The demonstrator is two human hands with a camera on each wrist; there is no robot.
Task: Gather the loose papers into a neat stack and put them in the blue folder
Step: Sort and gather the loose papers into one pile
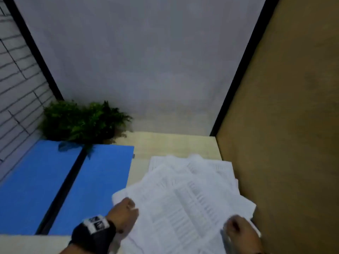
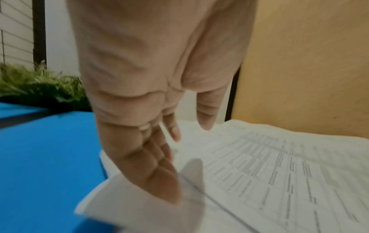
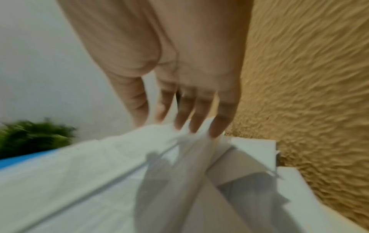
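Observation:
Several printed white papers [image 1: 183, 195] lie fanned out and overlapping on the right half of the desk. The blue folder [image 1: 95, 176] lies open and flat to their left, with a dark spine down its middle. My left hand [image 1: 126, 208] is at the papers' left edge; in the left wrist view its fingers [image 2: 155, 173] point straight down onto a sheet's corner, beside the folder [image 2: 40, 157]. My right hand [image 1: 236, 228] is at the papers' near right edge, where its straight fingertips [image 3: 199, 126] touch ruffled, lifted sheets [image 3: 89, 173].
A green fern-like plant [image 1: 80, 121] stands at the back left, overhanging the folder's far edge. A brown panel [image 1: 284, 125] walls the desk close to the papers' right side. A grey wall closes the back. Bare light wood [image 1: 174, 145] shows behind the papers.

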